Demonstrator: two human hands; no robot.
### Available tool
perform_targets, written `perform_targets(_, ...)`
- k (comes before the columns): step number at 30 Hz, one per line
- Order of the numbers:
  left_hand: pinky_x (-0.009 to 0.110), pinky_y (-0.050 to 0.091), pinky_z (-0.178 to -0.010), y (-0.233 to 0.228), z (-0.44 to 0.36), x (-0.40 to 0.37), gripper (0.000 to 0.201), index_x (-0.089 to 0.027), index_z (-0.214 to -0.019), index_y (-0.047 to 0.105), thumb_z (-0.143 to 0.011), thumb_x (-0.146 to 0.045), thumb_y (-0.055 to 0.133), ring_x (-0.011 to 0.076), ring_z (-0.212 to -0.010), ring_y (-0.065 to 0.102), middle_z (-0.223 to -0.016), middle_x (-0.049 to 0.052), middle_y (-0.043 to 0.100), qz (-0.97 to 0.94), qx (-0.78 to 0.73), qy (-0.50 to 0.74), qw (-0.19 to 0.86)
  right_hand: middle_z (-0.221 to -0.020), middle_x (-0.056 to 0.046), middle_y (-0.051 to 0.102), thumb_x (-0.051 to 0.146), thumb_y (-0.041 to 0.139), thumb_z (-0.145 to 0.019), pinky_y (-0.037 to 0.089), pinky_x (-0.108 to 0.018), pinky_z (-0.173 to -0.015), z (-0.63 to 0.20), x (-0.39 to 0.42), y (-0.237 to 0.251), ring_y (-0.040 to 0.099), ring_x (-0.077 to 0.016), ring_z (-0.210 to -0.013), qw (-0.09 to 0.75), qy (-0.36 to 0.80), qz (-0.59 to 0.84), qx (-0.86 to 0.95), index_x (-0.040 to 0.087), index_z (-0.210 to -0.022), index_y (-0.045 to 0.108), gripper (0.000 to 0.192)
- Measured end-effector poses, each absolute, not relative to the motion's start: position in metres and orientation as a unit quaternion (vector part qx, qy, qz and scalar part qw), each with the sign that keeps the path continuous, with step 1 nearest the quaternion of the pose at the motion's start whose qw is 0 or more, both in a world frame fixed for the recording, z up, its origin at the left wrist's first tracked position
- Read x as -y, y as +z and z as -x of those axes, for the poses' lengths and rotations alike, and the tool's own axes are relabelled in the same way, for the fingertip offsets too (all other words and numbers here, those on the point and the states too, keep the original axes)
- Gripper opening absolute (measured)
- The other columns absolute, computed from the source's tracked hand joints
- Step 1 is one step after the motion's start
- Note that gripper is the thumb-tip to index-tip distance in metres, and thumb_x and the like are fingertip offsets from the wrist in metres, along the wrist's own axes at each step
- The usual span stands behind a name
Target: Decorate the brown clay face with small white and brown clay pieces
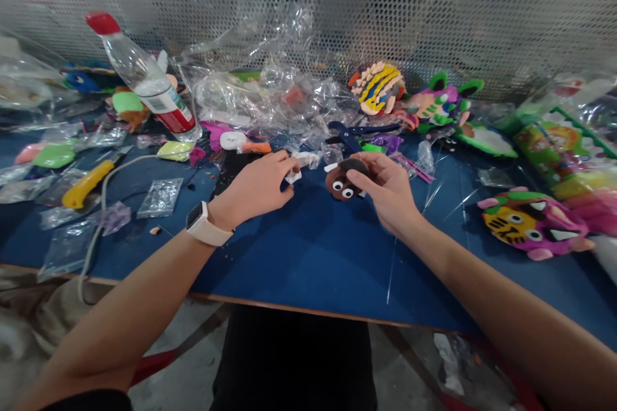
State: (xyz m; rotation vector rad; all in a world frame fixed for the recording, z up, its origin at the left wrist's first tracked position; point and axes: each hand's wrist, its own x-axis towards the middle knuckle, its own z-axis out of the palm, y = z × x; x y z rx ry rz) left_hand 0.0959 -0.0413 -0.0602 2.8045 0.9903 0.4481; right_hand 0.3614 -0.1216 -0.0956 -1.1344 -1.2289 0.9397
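right hand [385, 189] pinches a brown foam face [343, 183] above the blue worktop [308, 250]; two eyes already on. left hand [260, 187] pinches a small white piece [292, 176] just beside it, not yet attached. finished foam animals [533, 223] lie nearby.

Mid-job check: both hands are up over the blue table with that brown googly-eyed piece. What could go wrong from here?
1. The small white piece pinched in the left hand could slip and vanish among the clear wrappers behind.
2. The brown foam piece in the right hand is gripped only by fingertips; its googly eyes might get pressed loose.
3. The tilted bottle may roll if bumped.
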Motion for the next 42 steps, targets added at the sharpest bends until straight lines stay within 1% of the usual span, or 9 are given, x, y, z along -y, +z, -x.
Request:
perform_targets(4, 0.034, 0.051, -0.070, -0.056, -0.100, 0.045, 0.029, -0.018, -0.121, 0.070, -0.096, -0.018, 0.055, 0.0220, -0.085, 0.065, -0.117, 0.013, 0.067, -0.935, -0.328, 0.123, 0.065, -0.110, -0.004, 0.079, 0.049, 0.088, -0.087, 0.064, -0.041, -0.086, -0.359, 0.123, -0.093, 0.076, -0.0238, -0.102, 0.577, 0.411, 0.483, 0.514, 0.028, -0.114, 0.074, 0.037)
perform_targets(7, 0.035, 0.054, -0.079, -0.055, -0.104, 0.048, 0.033, -0.017, -0.125, 0.071, -0.102, -0.016, 0.048, 0.0249, -0.100, 0.067, -0.124, 0.013, 0.066, -0.945, -0.309, 0.087, 0.071, -0.109, -0.004, 0.080, 0.050, 0.088, -0.085, 0.064, -0.043, -0.088, -0.358, 0.123, -0.093, 0.076, -0.0245, -0.102, 0.575, 0.406, 0.491, 0.513, 0.027, -0.112, 0.074, 0.038)
perform_targets(14, 0.039, 0.053, -0.087, -0.065, -0.111, 0.049, 0.023, -0.014, -0.104, 0.074, -0.106, -0.019, 0.051, 0.0266, -0.102, 0.066, -0.113, 0.013, 0.066, -0.942, -0.316, 0.095, 0.066, -0.107, -0.003, 0.080, 0.047, 0.090, -0.084, 0.064, -0.041, -0.087, -0.357, 0.122, -0.095, 0.076, -0.0227, -0.100, 0.584, 0.411, 0.484, 0.505, 0.028, -0.110, 0.075, 0.036)
perform_targets(16, 0.038, 0.053, -0.085, -0.063, -0.113, 0.051, 0.019, -0.015, -0.100, 0.072, -0.105, -0.018, 0.053, 0.0244, -0.098, 0.066, -0.109, 0.012, 0.067, -0.934, -0.316, 0.134, 0.102, -0.107, -0.003, 0.080, 0.047, 0.090, -0.084, 0.063, -0.040, -0.085, -0.358, 0.122, -0.095, 0.076, -0.0223, -0.099, 0.585, 0.413, 0.485, 0.502, 0.028, -0.111, 0.075, 0.036)
perform_targets(20, 0.032, 0.054, -0.079, -0.051, -0.119, 0.059, 0.013, -0.017, -0.101, 0.071, -0.104, -0.025, 0.061, 0.0180, -0.085, 0.066, -0.100, 0.007, 0.073, -0.869, -0.321, 0.255, 0.276, -0.107, -0.002, 0.080, 0.046, 0.090, -0.085, 0.063, -0.038, -0.084, -0.358, 0.122, -0.095, 0.076, -0.0217, -0.099, 0.588, 0.414, 0.485, 0.498, 0.028, -0.111, 0.075, 0.035)
perform_targets(26, 0.028, 0.055, -0.068, -0.049, -0.125, 0.064, 0.022, -0.017, -0.109, 0.073, -0.100, -0.037, 0.069, 0.0141, -0.074, 0.066, -0.096, 0.007, 0.075, -0.763, -0.332, 0.325, 0.449, -0.108, -0.002, 0.079, 0.046, 0.088, -0.086, 0.064, -0.040, -0.086, -0.357, 0.122, -0.096, 0.076, -0.0224, -0.100, 0.591, 0.412, 0.480, 0.501, 0.028, -0.112, 0.073, 0.035)
perform_targets(28, 0.029, 0.056, -0.068, -0.053, -0.126, 0.064, 0.025, -0.018, -0.115, 0.074, -0.100, -0.038, 0.070, 0.0140, -0.073, 0.066, -0.094, 0.007, 0.075, -0.747, -0.333, 0.322, 0.476, -0.108, -0.002, 0.079, 0.046, 0.088, -0.086, 0.065, -0.040, -0.085, -0.356, 0.123, -0.096, 0.076, -0.0228, -0.100, 0.590, 0.410, 0.479, 0.505, 0.028, -0.112, 0.073, 0.035)
perform_targets(33, 0.030, 0.056, -0.069, -0.058, -0.130, 0.064, 0.019, -0.016, -0.101, 0.076, -0.099, -0.034, 0.072, 0.0144, -0.072, 0.067, -0.086, 0.006, 0.074, -0.708, -0.338, 0.329, 0.525, -0.109, -0.002, 0.079, 0.046, 0.088, -0.087, 0.064, -0.040, -0.086, -0.355, 0.125, -0.094, 0.076, -0.0227, -0.100, 0.598, 0.382, 0.475, 0.521, 0.029, -0.112, 0.073, 0.033)
perform_targets(42, 0.032, 0.056, -0.072, -0.058, -0.130, 0.065, 0.024, -0.017, -0.102, 0.079, -0.094, -0.040, 0.080, 0.0152, -0.074, 0.066, -0.086, 0.006, 0.074, -0.676, -0.339, 0.331, 0.565, -0.110, -0.002, 0.080, 0.043, 0.088, -0.088, 0.063, -0.042, -0.088, -0.358, 0.126, -0.095, 0.077, -0.0231, -0.100, 0.596, 0.350, 0.474, 0.545, 0.030, -0.114, 0.073, 0.033)
